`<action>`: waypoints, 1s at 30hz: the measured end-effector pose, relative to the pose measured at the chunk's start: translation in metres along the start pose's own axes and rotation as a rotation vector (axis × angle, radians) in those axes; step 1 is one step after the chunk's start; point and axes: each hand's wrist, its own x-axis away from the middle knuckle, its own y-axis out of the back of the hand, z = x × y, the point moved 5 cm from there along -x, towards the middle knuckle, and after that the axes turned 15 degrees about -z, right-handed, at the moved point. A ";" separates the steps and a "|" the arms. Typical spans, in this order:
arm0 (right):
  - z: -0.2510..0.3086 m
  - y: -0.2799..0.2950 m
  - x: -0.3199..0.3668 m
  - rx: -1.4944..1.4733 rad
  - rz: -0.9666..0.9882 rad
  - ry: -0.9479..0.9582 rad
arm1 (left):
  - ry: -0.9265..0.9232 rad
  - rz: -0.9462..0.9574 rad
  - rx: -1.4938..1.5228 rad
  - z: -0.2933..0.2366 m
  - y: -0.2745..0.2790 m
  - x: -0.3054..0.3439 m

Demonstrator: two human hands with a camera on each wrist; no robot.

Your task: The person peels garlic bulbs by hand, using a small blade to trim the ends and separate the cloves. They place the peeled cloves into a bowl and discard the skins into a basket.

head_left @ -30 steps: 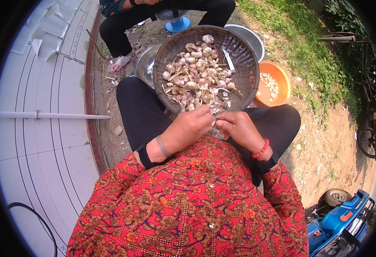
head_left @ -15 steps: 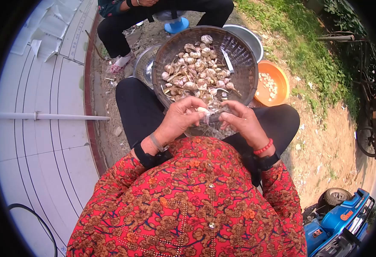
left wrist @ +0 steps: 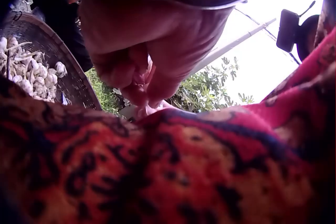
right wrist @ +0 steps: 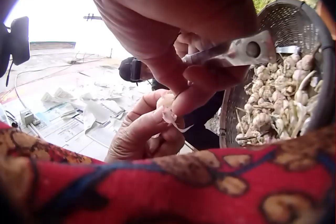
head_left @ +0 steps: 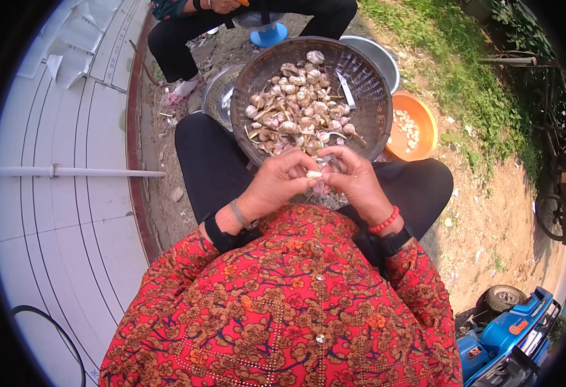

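In front of my belly, my left hand point(head_left: 271, 187) pinches a pale garlic clove point(head_left: 313, 174) between thumb and fingers. My right hand point(head_left: 361, 190) meets it from the other side, its thumb and fingertip at the clove. The right wrist view shows the clove close up, with a thin strip of skin point(right wrist: 181, 128) hanging from it. There, curled right fingers also grip a small metal knife point(right wrist: 254, 49), its holed handle end sticking out; the blade is mostly hidden. Beyond both hands stands a dark woven basket point(head_left: 247, 145) with many garlic bulbs point(head_left: 302, 100).
A second knife point(head_left: 345, 90) lies in the basket's right side. An orange basin point(head_left: 428, 122) with peeled cloves stands to the right, a metal basin point(head_left: 386, 61) behind. At left is a perforated colander point(head_left: 215, 103). Another person's legs point(head_left: 173, 55) are opposite.
The hands moved apart around half a second ago, with the clove in the left fingers, and have come together at it again. The other person's hand now shows something orange.
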 end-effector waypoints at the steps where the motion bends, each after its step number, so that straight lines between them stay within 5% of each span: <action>1: 0.000 -0.001 0.000 -0.004 -0.001 0.006 | 0.050 0.005 0.047 0.002 0.001 0.000; 20: 0.015 -0.005 0.000 -0.068 -0.072 0.018 | 0.433 0.035 0.486 0.015 0.000 -0.003; 26: 0.019 -0.004 0.003 -0.056 -0.067 0.092 | 0.047 -0.074 0.193 0.001 -0.004 -0.001; 30: 0.021 -0.005 0.007 -0.091 -0.065 0.096 | 0.199 -0.011 0.242 -0.003 -0.005 0.001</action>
